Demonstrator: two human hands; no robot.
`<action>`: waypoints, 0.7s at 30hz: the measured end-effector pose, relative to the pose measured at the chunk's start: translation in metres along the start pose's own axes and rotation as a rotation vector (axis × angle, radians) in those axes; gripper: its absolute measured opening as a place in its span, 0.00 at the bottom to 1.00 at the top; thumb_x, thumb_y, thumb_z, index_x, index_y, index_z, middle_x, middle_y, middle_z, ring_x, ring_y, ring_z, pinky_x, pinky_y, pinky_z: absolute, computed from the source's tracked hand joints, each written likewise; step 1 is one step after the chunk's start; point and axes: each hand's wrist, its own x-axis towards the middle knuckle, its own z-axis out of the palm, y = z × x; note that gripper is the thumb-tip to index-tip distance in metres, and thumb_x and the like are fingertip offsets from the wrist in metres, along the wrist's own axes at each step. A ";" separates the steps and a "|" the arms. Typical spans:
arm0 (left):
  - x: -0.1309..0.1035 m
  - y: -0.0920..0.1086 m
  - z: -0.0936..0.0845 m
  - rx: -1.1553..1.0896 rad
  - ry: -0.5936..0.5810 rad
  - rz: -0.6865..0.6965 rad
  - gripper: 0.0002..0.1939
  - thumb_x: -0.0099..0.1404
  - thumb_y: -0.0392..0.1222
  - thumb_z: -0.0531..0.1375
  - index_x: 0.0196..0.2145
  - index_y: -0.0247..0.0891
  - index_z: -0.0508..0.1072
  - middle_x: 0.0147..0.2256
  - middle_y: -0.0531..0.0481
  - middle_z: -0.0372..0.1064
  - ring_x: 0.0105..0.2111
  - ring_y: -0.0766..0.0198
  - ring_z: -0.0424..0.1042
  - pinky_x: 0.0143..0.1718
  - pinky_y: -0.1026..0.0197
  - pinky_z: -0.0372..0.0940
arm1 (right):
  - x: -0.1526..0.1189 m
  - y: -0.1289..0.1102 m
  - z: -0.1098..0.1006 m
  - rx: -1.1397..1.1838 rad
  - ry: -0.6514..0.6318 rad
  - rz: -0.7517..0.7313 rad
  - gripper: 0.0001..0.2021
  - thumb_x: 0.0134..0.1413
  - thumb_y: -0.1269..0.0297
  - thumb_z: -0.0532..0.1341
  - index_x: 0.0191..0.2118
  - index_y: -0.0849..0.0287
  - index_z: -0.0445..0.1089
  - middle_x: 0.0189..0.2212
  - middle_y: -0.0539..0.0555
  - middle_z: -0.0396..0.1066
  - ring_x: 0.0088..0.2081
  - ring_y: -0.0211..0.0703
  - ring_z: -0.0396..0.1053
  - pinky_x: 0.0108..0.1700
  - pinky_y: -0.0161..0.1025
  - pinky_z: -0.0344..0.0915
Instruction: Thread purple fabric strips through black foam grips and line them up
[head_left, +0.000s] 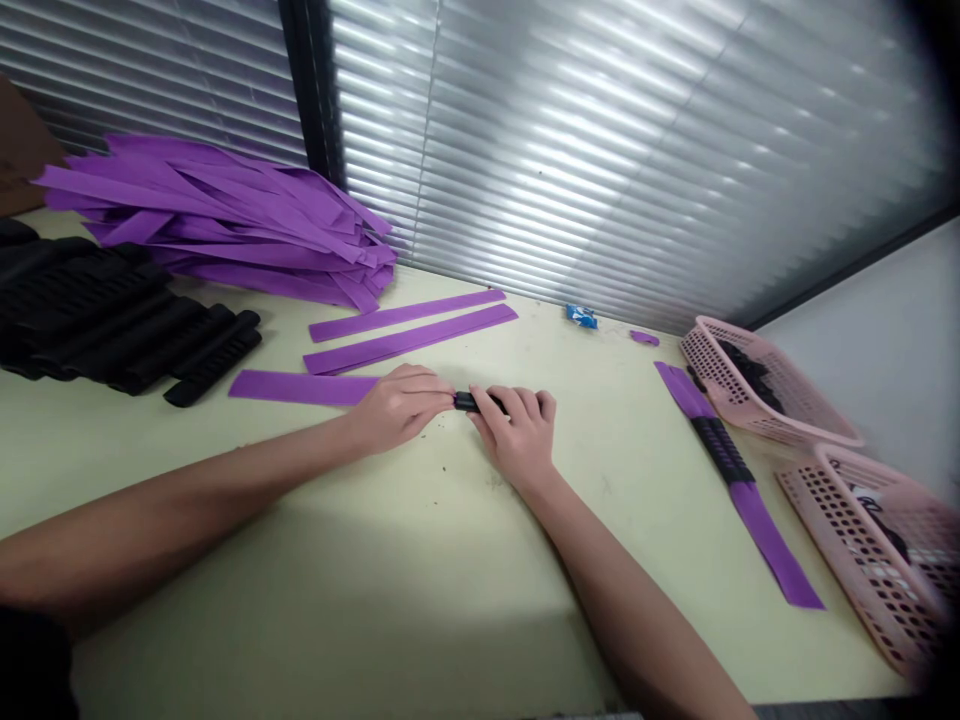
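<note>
I find the fingers of the left hand pinched at one end of a black sleeve, apparently on a purple strip running out leftward behind them; the right hand grips the sleeve. I judge insertion begun, not complete. One joined piece lies well right of the fingers, evidently done. Left of them on the table, a strip pile and sleeve pile await joining

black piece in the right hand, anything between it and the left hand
Nothing visible: the left hand is right at the end of the black piece the right hand grips. Two purple strips lie farther back, clear of both hands.
</note>
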 end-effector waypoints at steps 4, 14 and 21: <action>0.002 0.000 -0.001 0.034 -0.048 -0.009 0.08 0.67 0.35 0.55 0.37 0.39 0.75 0.38 0.48 0.76 0.39 0.62 0.73 0.44 0.57 0.67 | -0.001 0.001 0.001 0.002 -0.037 0.023 0.14 0.64 0.58 0.54 0.51 0.52 0.70 0.41 0.56 0.72 0.40 0.44 0.63 0.45 0.45 0.48; 0.000 -0.002 -0.005 0.097 -0.130 -0.098 0.08 0.67 0.40 0.56 0.39 0.39 0.75 0.41 0.46 0.73 0.41 0.61 0.71 0.45 0.57 0.65 | -0.004 0.009 0.004 -0.017 -0.073 0.054 0.15 0.64 0.59 0.54 0.53 0.53 0.68 0.42 0.56 0.72 0.41 0.44 0.64 0.46 0.45 0.48; 0.002 0.000 -0.002 -0.007 -0.080 -0.064 0.08 0.67 0.35 0.55 0.35 0.38 0.75 0.36 0.46 0.73 0.36 0.62 0.71 0.40 0.58 0.67 | -0.003 0.007 0.003 -0.015 -0.064 0.037 0.15 0.64 0.59 0.54 0.52 0.53 0.68 0.42 0.55 0.72 0.41 0.44 0.64 0.47 0.46 0.48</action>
